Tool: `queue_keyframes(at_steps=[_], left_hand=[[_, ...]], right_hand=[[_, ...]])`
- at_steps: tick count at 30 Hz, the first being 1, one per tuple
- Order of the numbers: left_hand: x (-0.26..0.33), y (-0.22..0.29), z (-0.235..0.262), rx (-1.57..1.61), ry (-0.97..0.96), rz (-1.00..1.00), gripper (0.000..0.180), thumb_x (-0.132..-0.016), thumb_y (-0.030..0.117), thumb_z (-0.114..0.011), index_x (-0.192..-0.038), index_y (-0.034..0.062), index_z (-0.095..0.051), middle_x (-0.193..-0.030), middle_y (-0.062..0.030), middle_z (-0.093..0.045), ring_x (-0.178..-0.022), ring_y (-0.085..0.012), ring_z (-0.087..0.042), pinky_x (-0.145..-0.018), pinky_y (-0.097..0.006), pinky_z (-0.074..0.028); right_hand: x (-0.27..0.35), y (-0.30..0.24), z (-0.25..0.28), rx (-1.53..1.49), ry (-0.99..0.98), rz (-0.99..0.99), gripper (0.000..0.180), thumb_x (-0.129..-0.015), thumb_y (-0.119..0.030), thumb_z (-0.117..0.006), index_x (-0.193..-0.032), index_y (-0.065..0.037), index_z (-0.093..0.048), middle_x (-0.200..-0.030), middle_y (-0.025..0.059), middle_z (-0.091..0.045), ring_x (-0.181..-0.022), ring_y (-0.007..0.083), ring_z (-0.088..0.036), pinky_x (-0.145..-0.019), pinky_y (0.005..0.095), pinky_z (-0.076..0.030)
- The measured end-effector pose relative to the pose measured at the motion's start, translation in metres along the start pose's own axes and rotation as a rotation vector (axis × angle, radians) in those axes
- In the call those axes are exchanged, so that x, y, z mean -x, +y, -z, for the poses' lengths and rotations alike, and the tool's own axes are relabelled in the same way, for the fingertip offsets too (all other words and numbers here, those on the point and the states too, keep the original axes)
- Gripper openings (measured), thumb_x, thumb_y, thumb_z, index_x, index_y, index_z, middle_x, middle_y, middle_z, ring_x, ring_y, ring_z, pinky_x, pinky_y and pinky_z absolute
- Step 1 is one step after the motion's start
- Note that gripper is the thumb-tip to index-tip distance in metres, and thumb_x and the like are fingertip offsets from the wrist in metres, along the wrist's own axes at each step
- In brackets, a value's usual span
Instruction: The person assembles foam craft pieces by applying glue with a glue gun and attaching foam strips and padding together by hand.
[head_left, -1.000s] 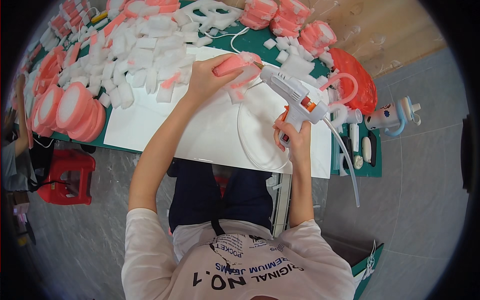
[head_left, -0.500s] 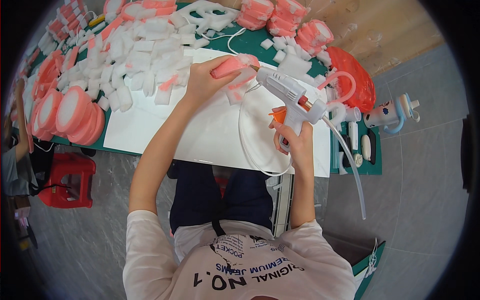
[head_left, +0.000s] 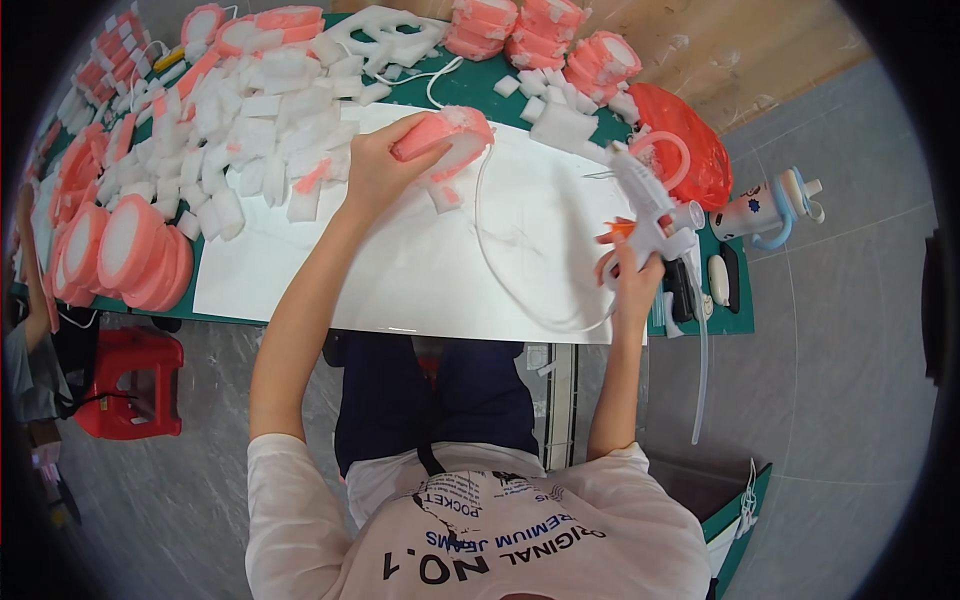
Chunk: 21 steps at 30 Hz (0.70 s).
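Observation:
My left hand [head_left: 378, 170] grips a pink and white foam block [head_left: 446, 138] and presses it down on the white sheet [head_left: 420, 260] covering the green table [head_left: 470, 85]. My right hand [head_left: 630, 272] holds a white glue gun [head_left: 648, 205] with an orange trigger, its nozzle pointing away toward the table's back right. The gun is off to the right of the foam block, well apart from it. A white cord [head_left: 530, 300] loops from the gun across the sheet.
Several loose white foam pieces [head_left: 250, 120] lie at the left, with stacks of pink-rimmed foam discs [head_left: 125, 250] beyond. More pink stacks [head_left: 560, 40] and a red bag [head_left: 690, 150] sit at the back. A bottle [head_left: 765, 205] stands right. A red stool [head_left: 125, 385] is below left.
My right hand has swung the glue gun away from the foam block to the right. The left hand still holds the block in place.

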<state>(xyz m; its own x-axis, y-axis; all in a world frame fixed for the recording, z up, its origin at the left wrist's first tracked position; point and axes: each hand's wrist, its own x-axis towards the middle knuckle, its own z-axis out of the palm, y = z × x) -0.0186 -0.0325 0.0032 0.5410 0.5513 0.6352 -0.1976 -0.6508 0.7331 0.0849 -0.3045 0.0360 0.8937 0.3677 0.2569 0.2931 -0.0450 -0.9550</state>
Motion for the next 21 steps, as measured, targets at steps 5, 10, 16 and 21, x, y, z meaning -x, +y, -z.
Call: queue_keyframes(at_steps=[5, 10, 16, 21], left_hand=[[0.000, 0.001, 0.002, -0.010, 0.009, -0.003, 0.037, -0.066, 0.016, -0.073, -0.097, -0.0012, -0.063, -0.083, -0.0126, -0.066, -0.067, -0.0151, -0.063, -0.064, -0.023, -0.049], [0.000, -0.001, -0.002, 0.010, -0.006, 0.030, 0.037, -0.068, 0.016, -0.072, -0.098, -0.0022, -0.062, -0.082, -0.0094, -0.065, -0.070, -0.0108, -0.059, -0.065, -0.022, -0.047], [0.000, -0.003, 0.000, 0.006, 0.000, 0.032, 0.037, -0.068, 0.014, -0.072, -0.099, -0.0027, -0.062, -0.083, -0.0093, -0.065, -0.071, -0.0103, -0.059, -0.066, -0.022, -0.047], [-0.001, -0.009, -0.003, 0.017, 0.016, 0.021, 0.037, -0.066, 0.017, -0.073, -0.097, -0.0015, -0.062, -0.084, -0.0135, -0.066, -0.069, -0.0174, -0.064, -0.065, -0.024, -0.049]], right_hand=[[-0.042, 0.050, 0.041, 0.270, 0.173, 0.056, 0.024, -0.080, -0.018, -0.058, -0.092, 0.003, -0.058, -0.077, 0.0080, -0.064, -0.053, 0.0076, -0.051, -0.048, 0.0226, -0.037], [-0.068, 0.085, 0.063, 0.388, 0.173, 0.150, 0.027, -0.080, -0.021, -0.059, -0.091, 0.003, -0.059, -0.077, 0.0083, -0.065, -0.066, 0.0133, -0.057, -0.062, 0.0263, -0.044], [-0.065, 0.083, 0.047, 0.504, 0.085, 0.090, 0.030, -0.079, -0.024, -0.059, -0.092, 0.003, -0.060, -0.080, 0.0127, -0.064, -0.075, 0.0213, -0.059, -0.070, 0.0309, -0.044], [-0.065, 0.086, 0.046, 0.620, 0.115, 0.105, 0.034, -0.077, -0.029, -0.061, -0.094, 0.001, -0.060, -0.085, 0.0182, -0.062, -0.076, 0.0296, -0.059, -0.072, 0.0350, -0.044]])
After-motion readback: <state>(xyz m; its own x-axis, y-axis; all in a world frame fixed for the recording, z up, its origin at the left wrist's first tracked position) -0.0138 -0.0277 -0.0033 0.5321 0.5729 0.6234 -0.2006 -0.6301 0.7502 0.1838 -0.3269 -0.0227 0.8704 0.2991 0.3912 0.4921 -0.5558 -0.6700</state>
